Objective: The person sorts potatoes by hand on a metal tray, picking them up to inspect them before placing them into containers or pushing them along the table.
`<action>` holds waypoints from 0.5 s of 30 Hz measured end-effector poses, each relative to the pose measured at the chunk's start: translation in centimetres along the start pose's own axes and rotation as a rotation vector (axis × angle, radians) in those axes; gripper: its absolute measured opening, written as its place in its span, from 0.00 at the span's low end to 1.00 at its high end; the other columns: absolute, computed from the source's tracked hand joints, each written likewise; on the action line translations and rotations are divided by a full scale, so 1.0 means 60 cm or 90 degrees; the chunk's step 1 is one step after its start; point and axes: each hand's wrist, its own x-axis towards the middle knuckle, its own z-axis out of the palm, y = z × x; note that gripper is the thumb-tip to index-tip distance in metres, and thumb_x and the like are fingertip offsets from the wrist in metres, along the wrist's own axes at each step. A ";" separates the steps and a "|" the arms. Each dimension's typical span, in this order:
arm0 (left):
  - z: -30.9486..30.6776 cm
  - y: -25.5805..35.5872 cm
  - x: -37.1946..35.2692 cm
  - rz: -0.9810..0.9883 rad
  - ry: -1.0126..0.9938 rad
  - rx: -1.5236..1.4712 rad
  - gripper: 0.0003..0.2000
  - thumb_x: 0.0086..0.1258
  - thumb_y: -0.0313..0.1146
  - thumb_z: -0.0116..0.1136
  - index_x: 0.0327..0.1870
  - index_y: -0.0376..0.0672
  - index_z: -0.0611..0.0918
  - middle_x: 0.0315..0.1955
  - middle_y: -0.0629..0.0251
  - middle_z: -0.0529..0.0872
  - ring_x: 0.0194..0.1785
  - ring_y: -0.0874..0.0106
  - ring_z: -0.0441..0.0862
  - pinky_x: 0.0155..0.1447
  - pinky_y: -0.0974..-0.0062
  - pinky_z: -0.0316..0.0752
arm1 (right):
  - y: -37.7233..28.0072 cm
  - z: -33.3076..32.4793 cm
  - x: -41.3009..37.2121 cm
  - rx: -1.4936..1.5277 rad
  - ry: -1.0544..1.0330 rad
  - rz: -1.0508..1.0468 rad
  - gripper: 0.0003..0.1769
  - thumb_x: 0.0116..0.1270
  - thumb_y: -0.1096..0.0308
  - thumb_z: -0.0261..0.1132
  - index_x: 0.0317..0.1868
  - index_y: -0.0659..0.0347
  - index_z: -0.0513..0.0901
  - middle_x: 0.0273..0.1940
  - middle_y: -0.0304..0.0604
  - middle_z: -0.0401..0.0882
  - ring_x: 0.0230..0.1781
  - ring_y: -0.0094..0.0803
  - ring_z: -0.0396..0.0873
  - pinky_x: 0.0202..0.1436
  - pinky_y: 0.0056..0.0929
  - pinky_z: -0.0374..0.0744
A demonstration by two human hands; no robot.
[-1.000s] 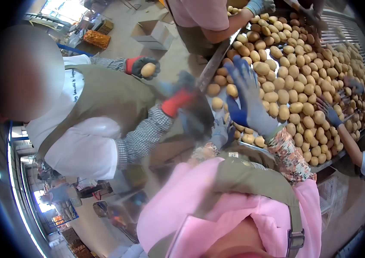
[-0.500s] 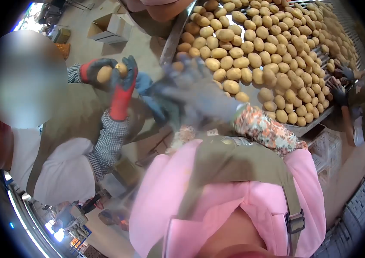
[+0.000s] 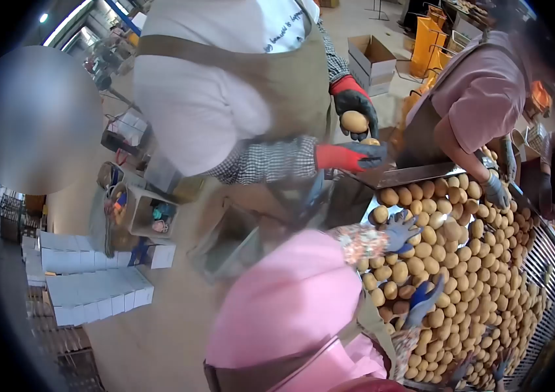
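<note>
Many potatoes (image 3: 460,281) cover a metal sorting table to the right. My left hand (image 3: 400,232), in a grey-blue glove below a floral sleeve, rests with spread fingers over potatoes near the table's upper left edge. My right hand (image 3: 424,303), in a blue and grey glove, lies on the potatoes lower down, its fingers stretched out. Neither hand has a potato in its grasp that I can see. Across from me, a co-worker in black and red gloves (image 3: 354,111) holds a potato (image 3: 354,121).
Another person's gloved hand (image 3: 496,191) reaches in at the table's far side, and more hands (image 3: 464,369) show at its lower end. A grey bin (image 3: 228,242) stands left of the table. White boxes (image 3: 98,294) and an open carton (image 3: 371,63) sit on the floor.
My view has swung to the left, so the table now appears at the right. My hands, blurred and close together before, are now apart over the potatoes.
</note>
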 end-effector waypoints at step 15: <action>0.073 -0.154 -0.160 0.034 0.125 0.210 0.33 0.71 0.54 0.47 0.74 0.49 0.61 0.75 0.57 0.53 0.77 0.43 0.46 0.73 0.38 0.45 | -0.058 -0.001 -0.063 -0.214 -0.481 -0.206 0.29 0.69 0.62 0.59 0.70 0.57 0.68 0.71 0.53 0.63 0.76 0.56 0.49 0.78 0.44 0.48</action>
